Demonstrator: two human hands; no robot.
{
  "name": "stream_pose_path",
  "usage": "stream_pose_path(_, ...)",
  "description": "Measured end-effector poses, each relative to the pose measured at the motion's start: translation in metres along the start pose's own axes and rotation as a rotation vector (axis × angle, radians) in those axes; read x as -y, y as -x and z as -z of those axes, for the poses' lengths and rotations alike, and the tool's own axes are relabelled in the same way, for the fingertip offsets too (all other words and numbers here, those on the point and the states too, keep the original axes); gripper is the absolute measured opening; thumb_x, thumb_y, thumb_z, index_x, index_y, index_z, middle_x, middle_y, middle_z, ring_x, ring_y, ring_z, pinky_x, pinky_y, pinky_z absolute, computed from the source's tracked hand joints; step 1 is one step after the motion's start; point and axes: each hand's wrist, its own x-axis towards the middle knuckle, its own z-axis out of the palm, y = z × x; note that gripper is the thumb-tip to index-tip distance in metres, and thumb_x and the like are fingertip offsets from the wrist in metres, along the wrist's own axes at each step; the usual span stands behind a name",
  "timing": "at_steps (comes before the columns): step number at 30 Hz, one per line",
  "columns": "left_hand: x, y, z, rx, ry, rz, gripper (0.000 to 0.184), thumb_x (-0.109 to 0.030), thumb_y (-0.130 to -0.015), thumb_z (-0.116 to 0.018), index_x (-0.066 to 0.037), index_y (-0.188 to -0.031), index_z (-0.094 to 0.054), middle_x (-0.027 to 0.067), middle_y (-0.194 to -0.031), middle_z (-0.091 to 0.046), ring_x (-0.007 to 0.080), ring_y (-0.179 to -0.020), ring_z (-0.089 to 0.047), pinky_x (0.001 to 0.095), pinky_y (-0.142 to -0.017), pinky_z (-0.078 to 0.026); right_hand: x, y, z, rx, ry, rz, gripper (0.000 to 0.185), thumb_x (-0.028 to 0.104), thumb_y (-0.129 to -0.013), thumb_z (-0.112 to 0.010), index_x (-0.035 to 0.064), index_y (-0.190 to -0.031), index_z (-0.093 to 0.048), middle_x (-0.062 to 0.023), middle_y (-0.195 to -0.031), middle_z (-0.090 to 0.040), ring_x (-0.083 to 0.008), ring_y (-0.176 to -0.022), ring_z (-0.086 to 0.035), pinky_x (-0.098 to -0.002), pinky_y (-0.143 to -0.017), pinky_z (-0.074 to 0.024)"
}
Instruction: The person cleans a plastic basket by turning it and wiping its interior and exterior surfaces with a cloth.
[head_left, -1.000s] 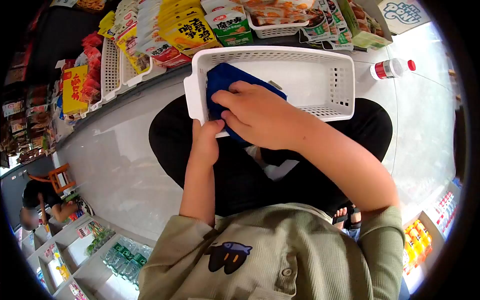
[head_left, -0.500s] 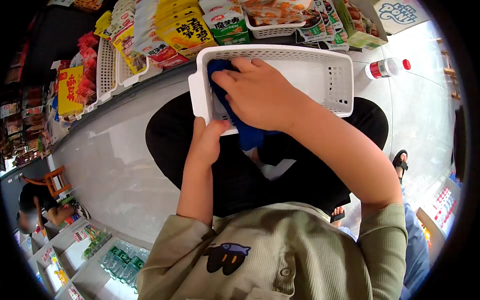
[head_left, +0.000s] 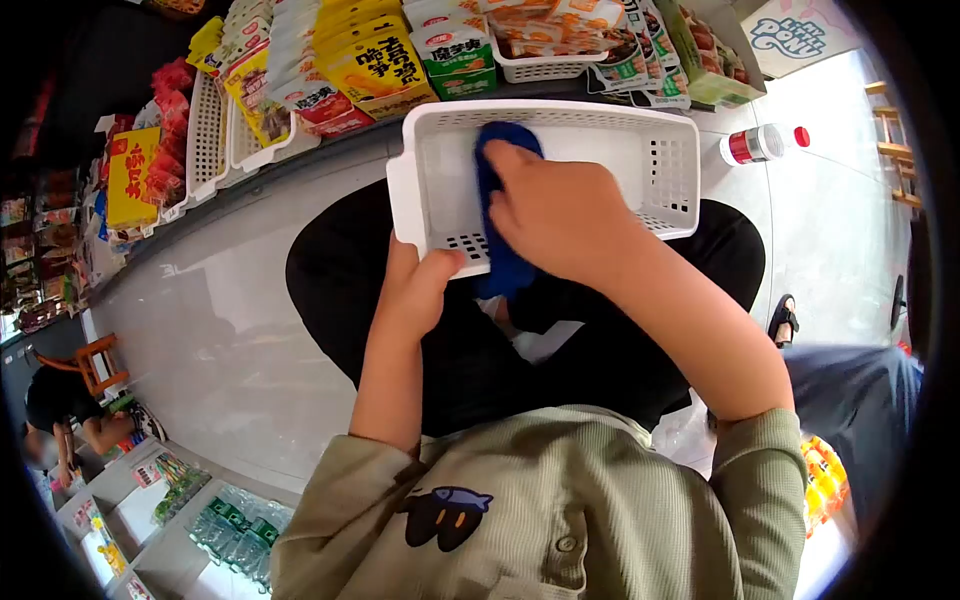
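Note:
A white perforated plastic basket (head_left: 600, 150) rests across my black-trousered legs. My left hand (head_left: 418, 285) grips its near left corner, thumb over the rim. Inside, toward the left half, lies a blue cloth (head_left: 510, 270), one end hanging over the near rim. My right hand (head_left: 555, 210) is closed on the cloth and presses it against the basket's floor, with some fingertips hidden behind the hand.
Snack packets (head_left: 370, 60) and white baskets line a dark shelf ahead. A bottle with a red cap (head_left: 755, 145) lies on the floor at right. Another person's leg (head_left: 850, 400) is close at right; a further person (head_left: 60, 400) sits at far left.
My right hand has dragged the cloth rightward from the basket's left end, uncovering the floor there. My left hand keeps its hold. The other person's legs at right have come nearer.

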Motion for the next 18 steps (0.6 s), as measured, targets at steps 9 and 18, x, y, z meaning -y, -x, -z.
stream_pose_path(9, 0.015, 0.003, 0.006, -0.066, -0.124, -0.020, 0.083, -0.010, -0.063, -0.054, 0.003, -0.140, -0.027, 0.0160, -0.131, -0.046, 0.0260, -0.121, -0.046, 0.0347, -0.101, -0.035, -0.086, 0.022, 0.002, 0.083, 0.107, -0.496, 0.058, 0.044, -0.087, -0.052, -0.0019, -0.121, -0.041, -0.0240, -0.112, -0.059, -0.0396, -0.096, -0.061, -0.0482, -0.082, -0.0485)
stream_pose_path(18, -0.001, 0.000, -0.003, -0.127, -0.042, -0.009, 0.065, -0.011, -0.071, -0.051, 0.006, -0.132, -0.039, 0.0144, -0.122, -0.053, 0.0229, -0.112, -0.049, 0.0334, -0.096, -0.038, -0.091, 0.027, 0.005, -0.230, -0.153, -0.451, 0.052, 0.010, -0.074, -0.059, -0.0002, -0.124, -0.052, -0.0248, -0.111, -0.061, -0.0388, -0.101, -0.059, -0.0438, -0.088, -0.0469)
